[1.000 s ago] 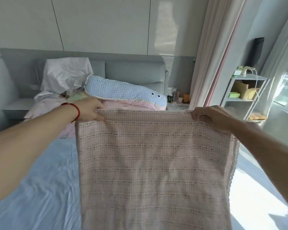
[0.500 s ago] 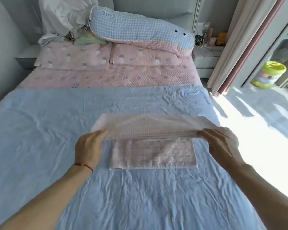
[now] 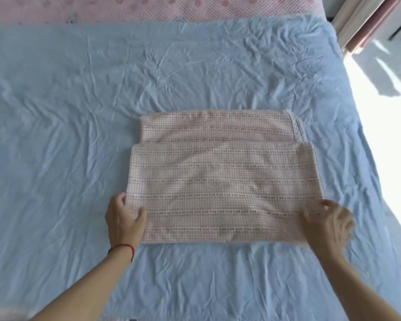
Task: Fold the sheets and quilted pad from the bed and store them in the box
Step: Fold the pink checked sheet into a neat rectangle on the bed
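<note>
A pink checked woven sheet [image 3: 220,181], folded with its upper layer stepped back from the far edge, lay on the wrinkled light-blue bed sheet [image 3: 79,112]. The left hand [image 3: 125,220] pinched its near left corner; the blurred right hand [image 3: 326,224] pinched the right one.

1. Right hand [image 3: 328,224] is blurring w/ motion, so its grip on the pink folded sheet [image 3: 220,193] is unclear.
2. Pink dotted cover [image 3: 148,8] is getting cut off at top edge.
3. Curtain [image 3: 366,22] is running out of frame, top right.
</note>
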`<state>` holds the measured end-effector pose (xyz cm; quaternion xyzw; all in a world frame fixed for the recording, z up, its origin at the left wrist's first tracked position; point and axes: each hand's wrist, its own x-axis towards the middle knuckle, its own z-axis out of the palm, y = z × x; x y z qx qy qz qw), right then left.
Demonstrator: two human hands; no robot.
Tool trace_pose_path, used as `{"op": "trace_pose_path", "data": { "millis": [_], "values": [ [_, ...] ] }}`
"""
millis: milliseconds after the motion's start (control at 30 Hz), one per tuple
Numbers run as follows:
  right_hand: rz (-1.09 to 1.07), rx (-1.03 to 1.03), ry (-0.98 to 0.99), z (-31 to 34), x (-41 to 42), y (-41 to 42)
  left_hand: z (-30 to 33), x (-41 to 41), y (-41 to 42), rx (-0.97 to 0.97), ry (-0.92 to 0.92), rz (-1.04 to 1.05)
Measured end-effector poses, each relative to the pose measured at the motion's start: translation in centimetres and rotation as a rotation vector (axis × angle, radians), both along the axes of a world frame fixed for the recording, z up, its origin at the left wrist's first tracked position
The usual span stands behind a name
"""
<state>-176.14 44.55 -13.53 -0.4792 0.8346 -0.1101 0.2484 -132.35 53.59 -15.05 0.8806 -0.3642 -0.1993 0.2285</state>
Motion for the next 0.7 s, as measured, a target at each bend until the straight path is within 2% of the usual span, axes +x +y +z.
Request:
{"op": "trace_pose_path", "data": {
  "millis": [67, 167, 267, 367, 467, 600, 633, 700],
  "values": [
    [-0.04, 0.173, -0.077, -1.3, -1.6, -1.9, -0.4, 0.9, -1.9, 0.182, 0.109, 0.175],
    [0.015, 0.356, -0.12, -2.0, -3.3, -3.5, -0.8, 2.7, -3.1, 0.324, 0.278, 0.169],
    [0.007, 0.439, -0.209, -1.6, -4.4, -4.0, -0.6, 4.1, -2.6, 0.288, 0.369, 0.034],
    [0.12, 0.438, -0.29, 0.1, -5.1, -3.2, 1.2, 4.4, -1.3, 0.209, 0.412, -0.042],
    [0.167, 0.489, -0.34, 2.5, -6.0, -1.2, 2.6, 3.8, 1.4, 0.277, 0.393, -0.064],
    [0.314, 0.844, -0.196, 2.1, -7.4, 1.4, 2.0, 2.3, 5.0, 0.485, 0.182, -0.019],
    [0.357, 0.847, -0.165, 1.6, -7.5, 1.0, 2.2, 2.0, 4.7, 0.511, 0.173, -0.003],
    [0.367, 0.708, -0.185, 0.8, -7.1, -1.7, 2.6, 1.8, 2.4, 0.481, 0.191, 0.018]
  ]
}}
